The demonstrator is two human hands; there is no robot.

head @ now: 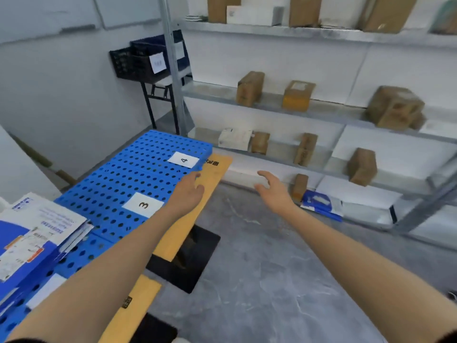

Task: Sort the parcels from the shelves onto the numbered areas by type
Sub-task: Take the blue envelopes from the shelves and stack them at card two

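Brown boxes (298, 95) stand along the metal shelves (272, 105); left of them, a blue pallet (118, 189) carries envelopes (37, 233).

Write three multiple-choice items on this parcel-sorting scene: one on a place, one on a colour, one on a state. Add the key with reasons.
1. Where do the blue and white flat parcels lie?
A. On the top shelf
B. On the near left of the pallet
C. In the black crate

2. What colour is the perforated pallet?
A. Blue
B. Green
C. Red

3. What state is the right hand in?
A. Clamped on a box
B. Open and empty
C. Gripping a crate

Key:
1 B: the blue and white flat parcels rest at the near left end of the perforated pallet.
2 A: its holed surface is blue.
3 B: the right hand hangs with spread fingers, touching nothing; the left hand rests at the pallet's edge.
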